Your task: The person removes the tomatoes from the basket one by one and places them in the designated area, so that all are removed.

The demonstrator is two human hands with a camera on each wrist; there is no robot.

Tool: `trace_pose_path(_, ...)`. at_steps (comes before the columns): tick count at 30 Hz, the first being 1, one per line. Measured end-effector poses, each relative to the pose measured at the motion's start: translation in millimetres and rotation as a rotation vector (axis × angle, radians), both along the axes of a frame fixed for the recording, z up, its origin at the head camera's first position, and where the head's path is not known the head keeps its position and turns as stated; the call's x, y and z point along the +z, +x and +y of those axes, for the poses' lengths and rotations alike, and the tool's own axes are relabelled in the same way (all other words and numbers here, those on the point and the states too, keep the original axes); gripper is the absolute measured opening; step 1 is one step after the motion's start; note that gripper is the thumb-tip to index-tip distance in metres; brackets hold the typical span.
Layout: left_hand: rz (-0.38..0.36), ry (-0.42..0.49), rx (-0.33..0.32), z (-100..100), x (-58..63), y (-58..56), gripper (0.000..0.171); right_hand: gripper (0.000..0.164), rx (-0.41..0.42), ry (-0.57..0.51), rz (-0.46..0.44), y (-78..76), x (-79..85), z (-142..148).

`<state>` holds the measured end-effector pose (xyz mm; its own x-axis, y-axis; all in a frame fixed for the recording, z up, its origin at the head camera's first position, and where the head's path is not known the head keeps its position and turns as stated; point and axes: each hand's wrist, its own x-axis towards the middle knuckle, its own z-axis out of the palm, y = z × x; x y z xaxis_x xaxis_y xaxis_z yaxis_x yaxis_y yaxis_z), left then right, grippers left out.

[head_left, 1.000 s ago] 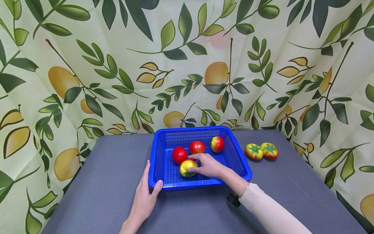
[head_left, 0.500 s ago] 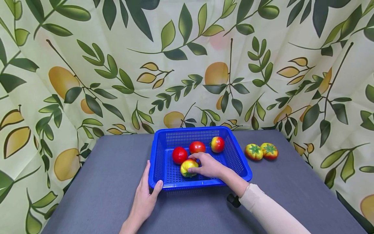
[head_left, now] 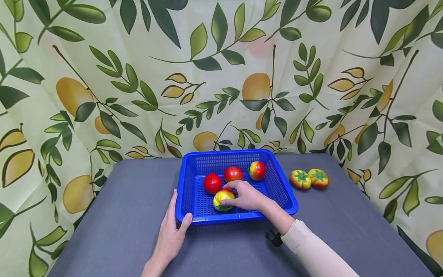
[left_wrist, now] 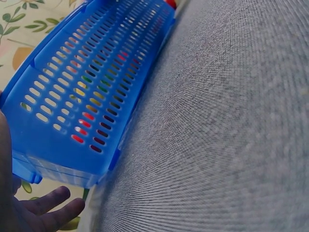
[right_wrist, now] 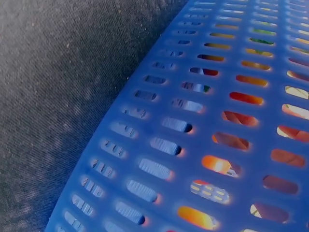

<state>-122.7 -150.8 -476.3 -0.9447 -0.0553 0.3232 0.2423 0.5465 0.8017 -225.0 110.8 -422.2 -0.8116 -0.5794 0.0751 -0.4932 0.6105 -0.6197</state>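
Observation:
A blue plastic basket with slotted walls stands on the grey table. Inside it, my right hand grips a yellow-and-red tomato, thumb on its near side and fingers over its far side. The tomato's green calyx points toward the front. My left hand rests at the basket's front left corner, its fingers straight along the left side and the thumb by the front rim. In the left wrist view, fingertips extend past the basket wall. The right wrist view shows slotted wall, mostly hiding what lies behind.
Also in the basket are a red tomato, another red tomato behind it, and a red-yellow tomato at the back right. Two tomatoes with green calyxes, one nearer and one farther right, sit outside. A leaf-patterned cloth hangs behind.
The tomato in my right hand has shifted and turned very slightly. Both hands, the basket and the other tomatoes stay almost where they were.

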Motion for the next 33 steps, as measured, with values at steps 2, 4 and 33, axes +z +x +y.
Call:
trace_pose_path(2, 0.010, 0.001, 0.006, -0.8, -0.7, 0.5, 0.078, 0.053, 0.002, 0.002, 0.005, 0.1, 0.3, -0.7)
trace_pose_path(4, 0.019, 0.003, 0.006, -1.5, -1.0, 0.4, 0.078, 0.055, -0.011, -0.001, 0.008, 0.5, 1.6, -0.8)
trace_pose_path(33, 0.019, -0.013, -0.002, -2.0, -0.5, 0.2, 0.079, 0.053, -0.421, -0.379, 0.108, 48.8, 23.5, 48.2)
